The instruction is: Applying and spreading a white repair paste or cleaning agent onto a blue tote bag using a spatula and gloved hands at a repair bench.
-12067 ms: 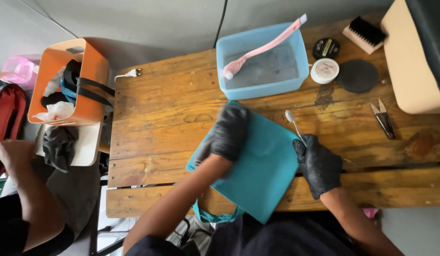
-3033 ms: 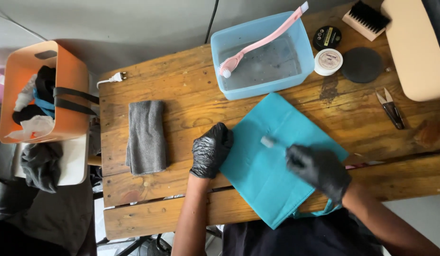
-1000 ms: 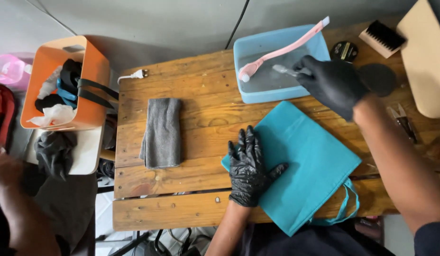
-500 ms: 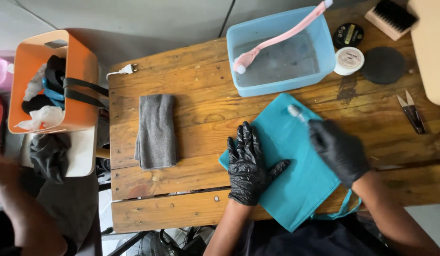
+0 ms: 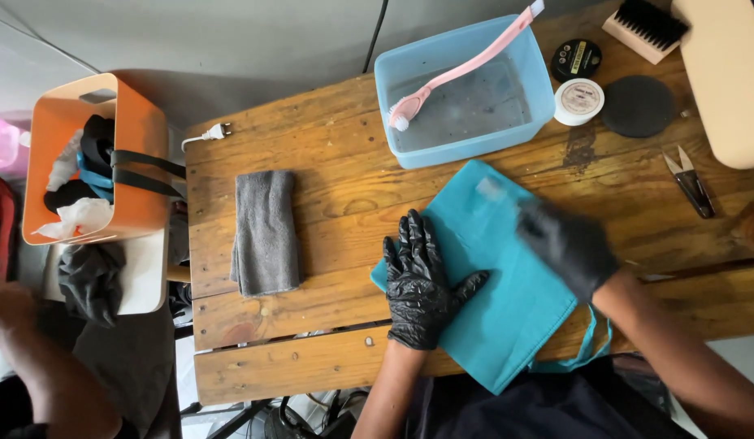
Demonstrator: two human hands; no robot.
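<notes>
A teal fabric bag [image 5: 507,317] lies flat on the wooden table [image 5: 336,171]. My left hand [image 5: 418,280], in a black glove, is spread flat on the bag's left edge, pressing it down. My right hand [image 5: 565,244], also gloved and blurred by motion, grips a small brush [image 5: 492,189] whose pale head touches the bag's upper part. The brush handle is hidden inside the fist.
A blue tub [image 5: 466,89] of water with a pink long-handled brush [image 5: 458,69] stands behind the bag. A folded grey cloth [image 5: 266,232] lies left. Two round tins [image 5: 577,58], a black lid [image 5: 637,106], snips [image 5: 691,183] and a bristle brush [image 5: 643,28] sit right. An orange basket [image 5: 93,154] stands off-table left, beside another person's arm [image 5: 36,358].
My right hand went from the tub back to the bag with the small brush and now moves over the fabric. My left hand stays pressed on the bag.
</notes>
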